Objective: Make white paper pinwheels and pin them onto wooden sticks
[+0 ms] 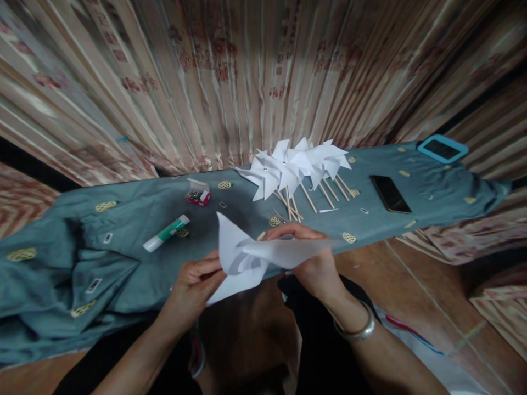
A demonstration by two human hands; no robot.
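Between my hands is a white paper pinwheel (247, 258), its blades curled up and partly blurred, held over the front edge of the cloth-covered table. My left hand (197, 282) pinches its left side between thumb and fingers. My right hand (310, 263) is closed around the right side, with its fingers partly behind a blade. Beyond them several finished-looking white pinwheels on sticks (294, 164) lie overlapping in a row. A small red and white box (198, 193) of metal pins stands open-lidded, and a green and white glue stick (167, 233) lies to the left.
A dark phone (390, 194) lies on the right of the green patterned tablecloth (123, 274). Farther right is a blue-framed device (443, 148). Near the sticks lies a white paper scrap (328, 210). Pleated curtains (247, 71) hang directly behind the table.
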